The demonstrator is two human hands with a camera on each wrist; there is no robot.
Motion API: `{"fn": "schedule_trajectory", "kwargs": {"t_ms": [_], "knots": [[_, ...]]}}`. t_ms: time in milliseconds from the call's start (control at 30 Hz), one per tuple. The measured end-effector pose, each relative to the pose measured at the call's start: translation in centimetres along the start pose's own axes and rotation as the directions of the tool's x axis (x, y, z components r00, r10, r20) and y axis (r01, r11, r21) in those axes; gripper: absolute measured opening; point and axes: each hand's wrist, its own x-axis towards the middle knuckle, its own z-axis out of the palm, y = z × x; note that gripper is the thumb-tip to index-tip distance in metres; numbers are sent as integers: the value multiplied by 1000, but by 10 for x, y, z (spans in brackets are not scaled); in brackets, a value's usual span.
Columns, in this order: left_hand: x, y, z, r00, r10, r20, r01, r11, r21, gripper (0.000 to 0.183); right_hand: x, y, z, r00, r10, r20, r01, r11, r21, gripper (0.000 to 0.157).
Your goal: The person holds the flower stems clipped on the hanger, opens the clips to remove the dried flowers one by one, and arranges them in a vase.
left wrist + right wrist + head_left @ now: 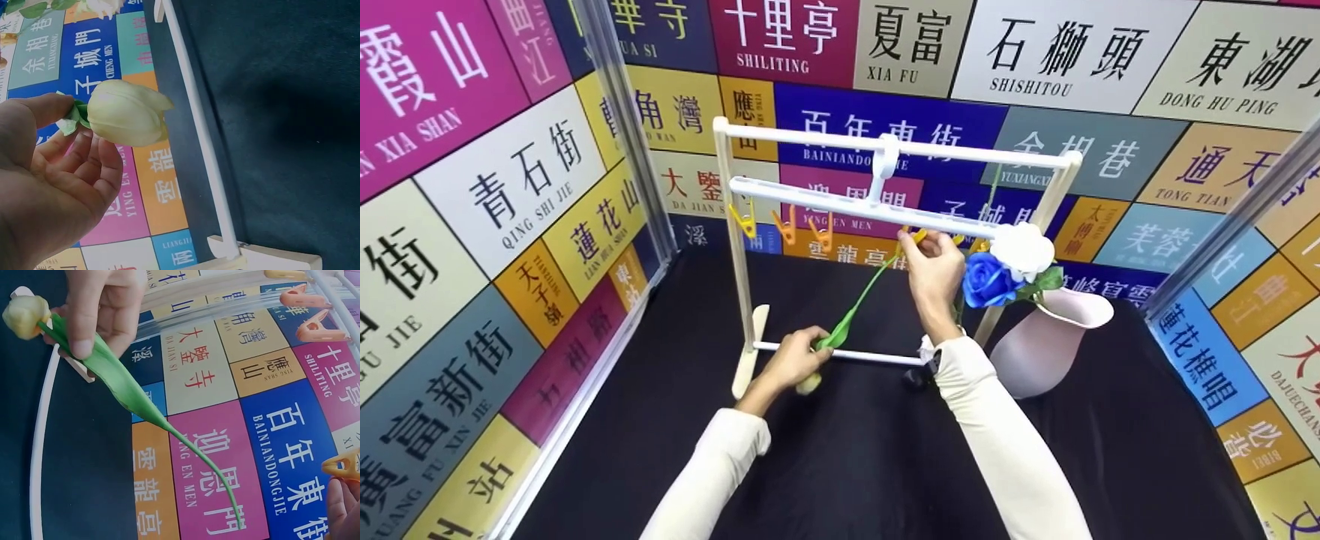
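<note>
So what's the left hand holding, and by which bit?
The left hand holds a pale tulip by its green stem, just below the bloom.

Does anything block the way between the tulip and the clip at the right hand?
Nothing visible does. In the right wrist view, only wall signs show in the gap between the free stem end of the tulip and the yellow clip that the right hand pinches.

A back wall (911, 45) of rectangular magenta, blue, yellow, grey and white panels bears Chinese characters with Latin lettering; a similarly patterned left side wall (502, 187) and right side wall (1249, 390) adjoin it. Between them spreads a black cloth-covered counter (855, 472).
</note>
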Motion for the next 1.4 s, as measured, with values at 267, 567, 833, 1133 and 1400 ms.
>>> {"fn": "schedule_trajectory", "kwargs": {"t_ms": [267,567,833,1133,1400], "knots": [[-11,-7,-3,1000,15,25,-16,1000,27,21,-1,4,-7,998,-14,55,13,999,31,39],[-25,-14,-12,998,-4,69,2,1000,29,22,-8,12,-20,992,-88,95,84,995,47,31],[-33,-18,-20,996,0,84,-2,1000,26,18,-17,25,-29,954,-168,249,184,982,-45,22],[-42,-22,-27,989,-1,145,-3,1000,31,13,-25,43,-42,769,-277,576,450,875,-180,20],[-47,-20,-34,978,23,210,-32,999,41,12,-35,59,-44,480,-252,840,614,780,-116,33]]}}
